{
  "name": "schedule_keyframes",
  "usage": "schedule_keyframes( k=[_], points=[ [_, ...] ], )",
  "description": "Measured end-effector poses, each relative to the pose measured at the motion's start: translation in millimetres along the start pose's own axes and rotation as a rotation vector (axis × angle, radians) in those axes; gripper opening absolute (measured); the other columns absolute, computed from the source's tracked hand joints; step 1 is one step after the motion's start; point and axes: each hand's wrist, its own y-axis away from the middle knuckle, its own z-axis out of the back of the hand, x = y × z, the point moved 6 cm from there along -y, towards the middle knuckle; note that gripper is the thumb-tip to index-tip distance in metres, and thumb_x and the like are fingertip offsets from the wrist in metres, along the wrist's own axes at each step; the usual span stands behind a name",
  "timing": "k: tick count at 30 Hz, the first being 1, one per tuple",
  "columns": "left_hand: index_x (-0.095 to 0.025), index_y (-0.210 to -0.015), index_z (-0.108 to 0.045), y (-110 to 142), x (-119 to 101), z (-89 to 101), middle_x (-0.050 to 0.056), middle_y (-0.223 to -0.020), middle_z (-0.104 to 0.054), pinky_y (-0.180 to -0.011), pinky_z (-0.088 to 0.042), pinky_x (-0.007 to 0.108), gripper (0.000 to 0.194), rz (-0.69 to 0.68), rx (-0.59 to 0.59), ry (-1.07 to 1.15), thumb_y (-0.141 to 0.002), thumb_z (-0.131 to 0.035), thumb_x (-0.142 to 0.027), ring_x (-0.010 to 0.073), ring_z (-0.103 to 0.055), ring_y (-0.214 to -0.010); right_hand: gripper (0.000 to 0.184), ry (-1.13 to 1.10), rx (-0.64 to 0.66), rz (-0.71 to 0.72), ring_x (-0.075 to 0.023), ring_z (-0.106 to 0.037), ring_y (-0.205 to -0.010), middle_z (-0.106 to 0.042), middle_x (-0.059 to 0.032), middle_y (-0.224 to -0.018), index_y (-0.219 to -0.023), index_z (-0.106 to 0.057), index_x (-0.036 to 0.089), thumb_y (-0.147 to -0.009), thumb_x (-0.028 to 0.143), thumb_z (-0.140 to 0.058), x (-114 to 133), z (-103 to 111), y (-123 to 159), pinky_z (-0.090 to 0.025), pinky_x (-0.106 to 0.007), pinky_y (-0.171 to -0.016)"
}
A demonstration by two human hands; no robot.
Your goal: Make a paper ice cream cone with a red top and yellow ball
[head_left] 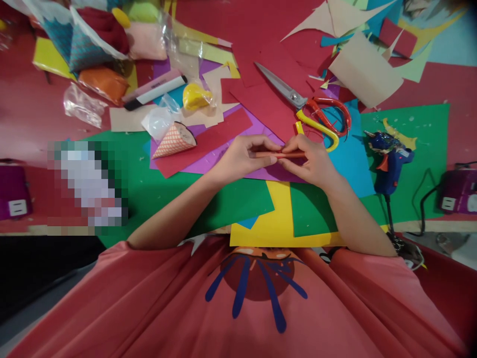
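A thin reddish-orange roll or stick (285,155) lies level between my two hands, over the purple sheet (257,172). My left hand (246,156) pinches its left part with thumb and fingers. At its other end my right hand (307,158) grips it, and the fingertips of both hands nearly meet in the middle. Whether it is rolled paper or a solid stick I cannot tell. Just beyond my right hand rest scissors with red and yellow handles (322,122). A small paper cone with a red lattice pattern (175,141) lies left of my left hand.
A blue glue gun (389,169) with its cord lies at the right. Beyond my hands are a marker (156,92), bagged yellow clay (197,96), a beige sheet (365,69) and coloured scraps. Green sheets (231,199) cover the near side. Purple boxes (460,191) stand at both sides.
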Motion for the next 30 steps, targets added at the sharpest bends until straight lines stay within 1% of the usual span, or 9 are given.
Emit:
schedule_keyframes(
  k=[5, 9, 12, 15, 17, 19, 22, 25, 30],
  points=[
    [-0.015, -0.088, -0.076, 1, -3, -1.6, 0.004, -0.093, -0.076, -0.081, -0.057, 0.027, 0.033, -0.056, -0.014, -0.040, -0.073, -0.081, -0.044, 0.0152, -0.071, -0.089, 0.020, -0.089, 0.005, -0.093, -0.0132, -0.063, -0.070, -0.065, 0.0008, -0.078, -0.082, -0.054, 0.022, -0.088, 0.036, -0.067, -3, 0, -2, -0.048, -0.028, -0.063],
    [-0.015, -0.085, -0.076, 2, -8, 0.2, 0.005, -0.090, -0.076, -0.078, -0.057, 0.025, 0.035, -0.126, -0.021, -0.109, -0.076, -0.078, -0.049, 0.0143, -0.071, -0.086, 0.025, -0.176, 0.012, -0.183, -0.0135, -0.066, -0.072, -0.066, 0.0011, -0.079, -0.080, -0.052, 0.023, -0.085, 0.037, -0.071, -7, -2, -3, -0.056, -0.028, -0.066],
    [-0.016, -0.085, -0.076, 2, -11, 1.6, 0.005, -0.088, -0.077, -0.075, -0.055, 0.024, 0.033, -0.172, -0.024, -0.186, -0.080, -0.075, -0.049, 0.0136, -0.071, -0.084, 0.027, -0.191, -0.010, -0.204, -0.0153, -0.068, -0.073, -0.066, 0.0015, -0.079, -0.080, -0.051, 0.024, -0.083, 0.040, -0.073, -11, -3, -2, -0.059, -0.030, -0.065],
    [-0.018, -0.087, -0.076, 3, -13, 1.3, 0.005, -0.090, -0.077, -0.073, -0.054, 0.024, 0.032, -0.227, -0.009, -0.267, -0.084, -0.070, -0.049, 0.0138, -0.071, -0.085, 0.028, -0.212, -0.014, -0.220, -0.0168, -0.069, -0.073, -0.065, 0.0024, -0.078, -0.091, -0.054, 0.026, -0.081, 0.042, -0.075, -14, -4, -1, -0.061, -0.033, -0.065],
    [-0.018, -0.088, -0.076, 3, -13, 1.3, 0.006, -0.093, -0.078, -0.074, -0.054, 0.024, 0.032, -0.260, -0.005, -0.303, -0.085, -0.068, -0.049, 0.0142, -0.071, -0.086, 0.034, -0.259, 0.009, -0.236, -0.0175, -0.071, -0.074, -0.066, 0.0036, -0.076, -0.104, -0.054, 0.027, -0.081, 0.041, -0.075, -14, -5, -1, -0.062, -0.034, -0.069],
    [-0.018, -0.089, -0.076, 3, -13, 1.3, 0.006, -0.094, -0.078, -0.074, -0.053, 0.024, 0.031, -0.290, -0.002, -0.336, -0.087, -0.067, -0.048, 0.0141, -0.071, -0.085, 0.034, -0.295, 0.037, -0.250, -0.0186, -0.073, -0.079, -0.069, 0.0027, -0.079, -0.107, -0.055, 0.026, -0.082, 0.038, -0.074, -12, -6, -1, -0.062, -0.035, -0.074],
    [-0.019, -0.091, -0.077, 4, -15, 0.9, 0.006, -0.090, -0.078, -0.075, -0.052, 0.025, 0.028, -0.369, 0.009, -0.383, -0.090, -0.064, -0.044, 0.0137, -0.071, -0.083, 0.024, -0.343, 0.049, -0.276, -0.0201, -0.076, -0.090, -0.075, -0.0014, -0.093, -0.098, -0.060, 0.024, -0.081, 0.035, -0.073, -13, -7, -2, -0.063, -0.035, -0.081],
    [-0.019, -0.095, -0.077, 4, -17, 1.1, 0.006, -0.091, -0.078, -0.078, -0.053, 0.025, 0.026, -0.436, 0.021, -0.390, -0.092, -0.063, -0.041, 0.0138, -0.071, -0.086, 0.025, -0.385, 0.028, -0.309, -0.0204, -0.076, -0.091, -0.076, -0.0023, -0.096, -0.090, -0.062, 0.023, -0.078, 0.040, -0.077, -17, -9, -1, -0.063, -0.037, -0.084],
    [-0.020, -0.100, -0.078, 3, -16, 1.8, 0.007, -0.098, -0.078, -0.079, -0.053, 0.025, 0.028, -0.399, 0.062, -0.375, -0.092, -0.063, -0.043, 0.0139, -0.071, -0.088, 0.031, -0.388, 0.009, -0.339, -0.0185, -0.074, -0.083, -0.076, -0.0012, -0.089, -0.085, -0.063, 0.022, -0.073, 0.045, -0.081, -23, -10, -1, -0.062, -0.034, -0.076]
  ],
)
